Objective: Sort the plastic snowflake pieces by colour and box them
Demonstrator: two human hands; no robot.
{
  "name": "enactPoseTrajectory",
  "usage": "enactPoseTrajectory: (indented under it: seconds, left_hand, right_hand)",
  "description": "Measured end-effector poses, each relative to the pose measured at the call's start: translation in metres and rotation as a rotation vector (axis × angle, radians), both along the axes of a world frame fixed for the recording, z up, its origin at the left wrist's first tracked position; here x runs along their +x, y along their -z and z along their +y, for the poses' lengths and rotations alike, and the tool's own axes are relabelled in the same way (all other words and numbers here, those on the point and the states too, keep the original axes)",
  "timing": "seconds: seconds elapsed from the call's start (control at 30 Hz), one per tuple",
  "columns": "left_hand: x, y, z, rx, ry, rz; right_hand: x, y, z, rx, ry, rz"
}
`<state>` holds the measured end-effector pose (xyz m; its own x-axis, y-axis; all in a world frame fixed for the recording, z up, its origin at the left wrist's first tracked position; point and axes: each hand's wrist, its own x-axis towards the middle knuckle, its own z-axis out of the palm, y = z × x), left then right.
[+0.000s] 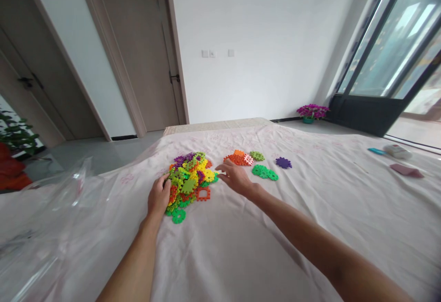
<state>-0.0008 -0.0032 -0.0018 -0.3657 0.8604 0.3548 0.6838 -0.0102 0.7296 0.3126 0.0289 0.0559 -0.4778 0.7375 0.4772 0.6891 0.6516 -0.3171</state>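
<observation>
A heap of plastic interlocking building pieces [188,186] in yellow, green, purple and orange lies on the cloth. My left hand [160,195] rests against the heap's left side, thumb apart from the fingers, which are partly hidden behind the pieces. At the heap's right edge, my right hand [234,177] reaches in with thumb and fingers apart, close to a green piece [216,178]. Just beyond that hand lie orange-red pieces [237,157] and a light green piece [257,156]. Farther right are bright green pieces [264,172] and a purple piece [284,162]. An orange square frame [203,194] sits at the heap's front.
A pale cloth [213,256] with wrinkles covers the table. Clear plastic wrapping [51,233] lies on the left. Toward the right edge are a white packet [397,151], a blue item [375,151] and a pink item [406,170].
</observation>
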Motion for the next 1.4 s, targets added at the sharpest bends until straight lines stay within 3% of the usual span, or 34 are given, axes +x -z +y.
enactPoseTrajectory:
  seconds: [0.13,0.33,0.47,0.7,0.87,1.0,1.2,1.4]
  left_hand:
    - [0.0,0.0,0.0,0.005,0.007,-0.002]
    - [-0.001,0.002,0.002,0.007,0.006,0.0]
    - [-0.002,0.002,0.002,0.011,0.012,0.002]
    - [0.0,0.0,0.0,0.007,-0.004,0.003]
    - [0.0,-0.001,0.0,0.002,-0.002,0.005]
    - [-0.001,0.001,0.001,0.011,0.005,-0.002]
    - [-0.001,0.002,0.001,0.0,0.007,-0.006]
    - [-0.001,0.001,0.001,-0.01,0.006,0.0]
  right_hand:
    - [-0.039,-0.001,-0.006,0.062,-0.088,-0.224]
    - [-0.055,0.007,0.009,0.18,-0.112,-0.397]
    - [-0.053,0.005,0.01,0.247,-0.193,-0.458]
    - [-0.038,-0.005,-0.001,0.115,-0.241,-0.329]
    - [-0.014,-0.009,-0.001,0.122,-0.206,-0.256]
    - [0.02,-0.008,0.006,0.103,-0.026,-0.168]
    - [0.104,-0.001,0.029,-0.017,0.537,0.025]
    - [0.189,0.006,0.046,-0.071,0.883,-0.041]
